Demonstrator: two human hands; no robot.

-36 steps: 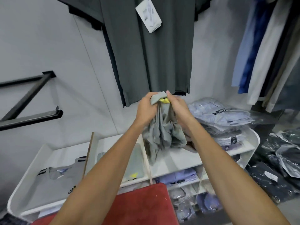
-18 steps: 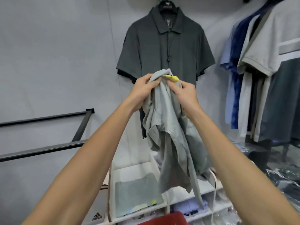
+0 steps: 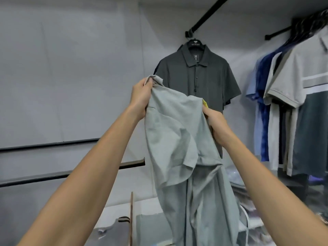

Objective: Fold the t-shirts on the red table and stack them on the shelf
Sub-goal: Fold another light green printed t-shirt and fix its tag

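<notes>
Holding a pale grey-green t-shirt (image 3: 179,139) up in the air at the centre of the view, we see both bare arms reaching forward from the bottom corners. Our left hand (image 3: 142,98), at about 10 o'clock from the middle of the garment, grips a bunched edge of the fabric near its top, fingers curled round it. Our right hand (image 3: 217,125), at about 2 o'clock and set lower than the left, pinches the opposite edge, where a small yellow tag (image 3: 205,103) pokes out just above the fingers. The hands are apart, with the cloth stretched loosely between them, and the rest of the shirt hangs down crumpled toward 6 o'clock, one short sleeve drooping in front. Behind it, at 12 o'clock, a dark grey polo shirt (image 3: 197,80) hangs on a hanger against the pale wall. At 3 o'clock a row of hanging shirts (image 3: 292,103) in blue, white and grey fills a rail. At 7 o'clock, low down, part of a white shelf (image 3: 113,213) shows, with folded grey clothing (image 3: 147,228) lying in it.
</notes>
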